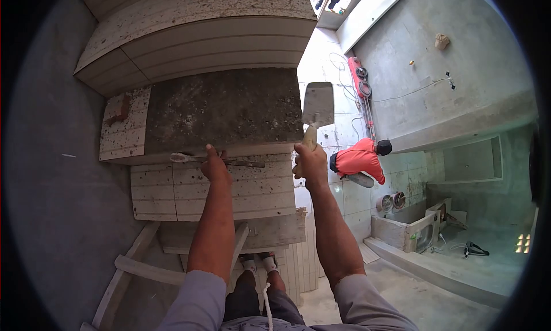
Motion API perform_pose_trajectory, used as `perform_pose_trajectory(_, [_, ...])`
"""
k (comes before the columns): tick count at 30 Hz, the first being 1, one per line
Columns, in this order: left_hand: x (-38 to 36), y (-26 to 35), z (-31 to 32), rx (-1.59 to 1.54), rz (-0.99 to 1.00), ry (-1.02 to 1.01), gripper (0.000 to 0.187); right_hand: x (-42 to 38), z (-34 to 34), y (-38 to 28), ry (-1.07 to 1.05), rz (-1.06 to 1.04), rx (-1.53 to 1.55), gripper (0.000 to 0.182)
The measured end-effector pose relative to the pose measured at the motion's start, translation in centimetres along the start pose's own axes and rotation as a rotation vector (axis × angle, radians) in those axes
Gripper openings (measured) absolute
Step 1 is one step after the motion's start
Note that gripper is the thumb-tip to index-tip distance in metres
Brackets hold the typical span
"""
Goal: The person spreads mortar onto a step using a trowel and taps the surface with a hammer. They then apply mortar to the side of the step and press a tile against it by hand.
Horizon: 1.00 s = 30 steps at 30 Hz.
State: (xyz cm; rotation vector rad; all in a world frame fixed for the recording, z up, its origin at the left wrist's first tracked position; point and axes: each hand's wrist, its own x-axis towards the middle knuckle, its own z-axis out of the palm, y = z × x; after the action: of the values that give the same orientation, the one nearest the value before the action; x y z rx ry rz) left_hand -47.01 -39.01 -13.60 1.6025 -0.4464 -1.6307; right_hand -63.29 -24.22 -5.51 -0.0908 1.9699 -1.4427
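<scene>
My right hand [311, 164] is wrapped around the handle of a trowel [319, 103], its flat rectangular blade pointing away from me past the right edge of the stair. My left hand [214, 165] is closed around a long thin tool [247, 163] with a pale rounded end, held crosswise at the front of a step. Rough dark mortar [224, 104] covers most of that step. At its left end lies a speckled tile [127, 130] with a reddish brick piece [119, 109] on it.
Tiled steps [229, 187] lie below and above the mortar. A wooden ladder [150, 270] stands at lower left. Beyond the stair's exposed right side, a person in red [359, 159] bends over the lower floor, near a red tool [359, 78], cables and buckets [385, 203].
</scene>
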Motion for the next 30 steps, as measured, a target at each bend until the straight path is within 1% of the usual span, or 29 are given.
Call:
perform_pose_trajectory(4, [1.4, -1.1, -0.1, -0.056, 0.047, 0.055, 0.053, 2.1, 1.7, -1.0, -0.049, 0.003, 0.009, 0.029])
perform_pose_trajectory(6, [1.5, -1.2, -0.2, -0.093, 0.041, 0.019, 0.055, 3.3, 3.6, -1.8, 0.115, 0.007, 0.215, 0.030])
perform_pose_trajectory(7, [1.5, -1.1, -0.2, -0.095, 0.047, 0.020, 0.055, 3.5, 4.6, -2.5, 0.183, 0.031, 0.238, 0.028])
perform_pose_trajectory(8, [1.4, -1.1, -0.2, -0.082, 0.045, 0.021, 0.055, 3.8, 5.2, -2.9, 0.178, 0.029, 0.238, 0.028])
perform_pose_trajectory(10, [1.8, -1.5, -0.3, -0.077, 0.042, 0.026, 0.055, 3.9, 6.1, -3.6, -0.203, 0.108, 0.101, 0.027])
perform_pose_trajectory(11, [2.5, -2.0, -0.3, -0.060, 0.038, 0.020, 0.050, 3.6, 6.5, -3.8, -0.317, 0.110, 0.073, 0.027])
perform_pose_trajectory(12, [2.7, -2.0, -0.5, -0.044, 0.035, 0.016, 0.045, 3.2, 6.9, -3.9, -0.330, 0.108, 0.065, 0.027])
perform_pose_trajectory(13, [2.8, -2.0, -0.7, -0.052, 0.039, 0.027, 0.045, 2.6, 7.4, -3.8, -0.224, 0.069, 0.082, 0.028])
perform_pose_trajectory(14, [2.9, -2.2, -0.7, -0.100, 0.060, 0.002, 0.050, 2.3, 8.1, -3.8, -0.117, 0.028, 0.103, 0.028])
perform_pose_trajectory(15, [2.7, -2.1, -0.5, -0.146, 0.082, -0.025, 0.056, 2.5, 8.3, -3.8, -0.040, 0.043, 0.197, 0.027])
perform_pose_trajectory(16, [2.5, -1.9, -0.6, -0.147, 0.089, -0.022, 0.056, 2.9, 9.1, -3.4, -0.047, 0.043, 0.201, 0.027])
perform_pose_trajectory(18, [2.3, -1.8, -0.6, -0.060, 0.031, -0.016, 0.041, 3.6, 10.3, -3.3, 0.124, 0.059, 0.271, 0.027])
perform_pose_trajectory(19, [2.4, -2.0, -0.6, -0.070, 0.031, -0.010, 0.041, 3.4, 10.5, -3.3, -0.106, 0.072, 0.165, 0.027])
perform_pose_trajectory(20, [2.5, -2.2, -0.6, -0.074, 0.032, 0.003, 0.042, 2.9, 10.5, -3.1, -0.113, 0.071, 0.155, 0.027])
perform_pose_trajectory(22, [2.9, -2.4, -0.2, -0.111, 0.046, 0.024, 0.043, 2.0, 11.0, -3.6, -0.225, 0.135, 0.109, 0.027])
perform_pose_trajectory(23, [2.9, -2.6, -0.1, -0.127, 0.024, 0.043, 0.047, 1.7, 11.0, -3.8, -0.197, 0.126, 0.090, 0.027])
perform_pose_trajectory(24, [2.8, -2.3, -0.1, -0.135, 0.003, 0.059, 0.050, 1.8, 11.1, -3.7, -0.216, 0.120, 0.086, 0.027])
perform_pose_trajectory(26, [2.6, -2.1, 0.1, -0.129, 0.030, 0.055, 0.054, 2.1, 11.6, -3.0, -0.101, 0.069, 0.306, 0.027])
perform_pose_trajectory(27, [2.5, -2.4, -0.1, -0.114, 0.042, 0.045, 0.057, 2.1, 12.6, -3.1, 0.015, 0.052, 0.350, 0.027])
perform_pose_trajectory(28, [2.5, -2.5, -0.5, -0.110, 0.040, 0.050, 0.057, 2.0, 12.8, -2.9, 0.014, 0.059, 0.348, 0.027])
perform_pose_trajectory(30, [2.5, -2.5, -0.5, -0.150, 0.064, -0.030, 0.058, 2.1, 13.1, -3.0, -0.256, 0.095, 0.074, 0.026])
